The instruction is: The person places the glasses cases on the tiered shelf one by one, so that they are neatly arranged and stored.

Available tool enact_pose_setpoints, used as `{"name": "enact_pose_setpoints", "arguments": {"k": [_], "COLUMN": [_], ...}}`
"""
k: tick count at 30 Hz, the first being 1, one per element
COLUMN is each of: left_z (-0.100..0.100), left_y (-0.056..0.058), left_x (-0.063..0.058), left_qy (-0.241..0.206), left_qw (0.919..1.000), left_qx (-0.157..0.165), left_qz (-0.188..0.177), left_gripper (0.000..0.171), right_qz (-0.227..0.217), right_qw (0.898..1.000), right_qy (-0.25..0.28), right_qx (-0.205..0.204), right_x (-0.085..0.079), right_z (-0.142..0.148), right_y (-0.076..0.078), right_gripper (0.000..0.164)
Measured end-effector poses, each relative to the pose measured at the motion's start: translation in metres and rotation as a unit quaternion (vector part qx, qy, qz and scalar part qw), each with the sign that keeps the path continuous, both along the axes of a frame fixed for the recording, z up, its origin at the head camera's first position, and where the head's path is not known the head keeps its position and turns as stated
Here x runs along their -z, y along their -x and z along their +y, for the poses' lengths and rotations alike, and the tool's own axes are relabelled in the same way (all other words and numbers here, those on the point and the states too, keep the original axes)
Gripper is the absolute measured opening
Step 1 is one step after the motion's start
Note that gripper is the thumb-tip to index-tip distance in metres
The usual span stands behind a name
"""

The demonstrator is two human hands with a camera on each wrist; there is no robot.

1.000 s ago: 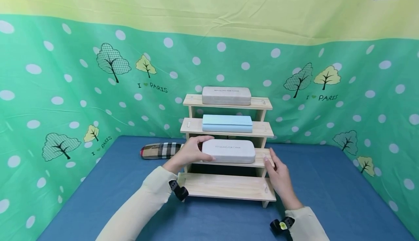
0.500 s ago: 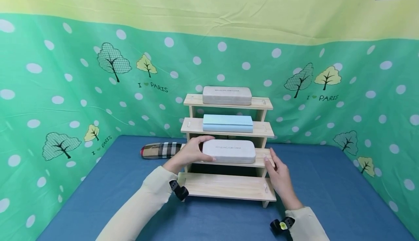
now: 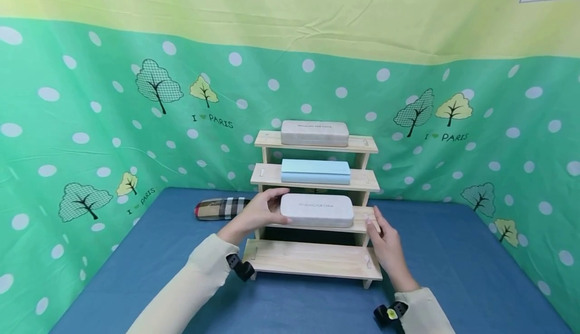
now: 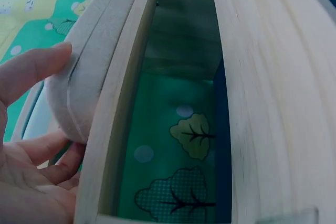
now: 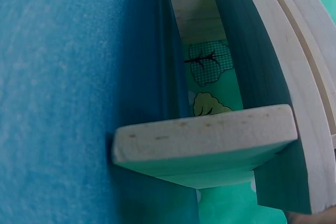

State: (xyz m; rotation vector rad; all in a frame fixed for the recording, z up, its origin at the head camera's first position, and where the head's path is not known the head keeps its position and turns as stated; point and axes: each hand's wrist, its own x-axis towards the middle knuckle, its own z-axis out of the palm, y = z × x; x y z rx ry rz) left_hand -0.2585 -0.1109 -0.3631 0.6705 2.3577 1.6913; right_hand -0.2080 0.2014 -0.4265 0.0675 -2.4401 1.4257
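A light grey hard glasses case [image 3: 316, 210] with printed lettering lies on the second shelf from the bottom of a stepped wooden display rack [image 3: 312, 261]. My left hand [image 3: 256, 215] has its thumb in front of the case's left end and its index finger behind it. In the left wrist view the thumb tip overlaps the case [image 4: 86, 72] near its lid seam, other fingers curled by its end. My right hand [image 3: 388, 248] holds the right end of the same shelf, thumb at the front. Only a sliver of that hand shows in the right wrist view.
A light blue case [image 3: 315, 172] sits one shelf higher, and another grey case [image 3: 314, 133] is on top. A plaid pouch [image 3: 219, 209] lies left of the rack on the blue tablecloth [image 3: 453, 268]. A patterned curtain [image 3: 317, 77] hangs behind.
In the last half second my left hand has slid slightly left along the end of the grey glasses case. The case and my right hand stay put.
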Motion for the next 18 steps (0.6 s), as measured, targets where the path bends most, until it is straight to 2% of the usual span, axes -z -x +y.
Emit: {"name": "enact_pose_setpoints", "arguments": {"k": [5,12,18], "left_z": [-0.011,-0.032,-0.057], "left_y": [-0.006,-0.016,-0.021], "left_x": [0.0,-0.003,-0.002], "left_qy": [0.009,0.012,0.0], "left_qw": [0.9995,0.9984,0.9956], "left_qx": [-0.023,-0.049,-0.067], "left_qz": [0.02,0.027,0.065], "left_gripper": [0.074,0.065,0.058], "right_qz": [0.002,-0.003,-0.002], "right_qw": [1.0,1.0,1.0], "right_qy": [0.0,-0.003,-0.002], "right_qx": [-0.001,0.0,0.0], "right_x": [0.0,0.0,0.002], "right_z": [0.0,0.0,0.001], "right_y": [0.0,0.001,0.001], "right_gripper": [0.058,0.059,0.06]}}
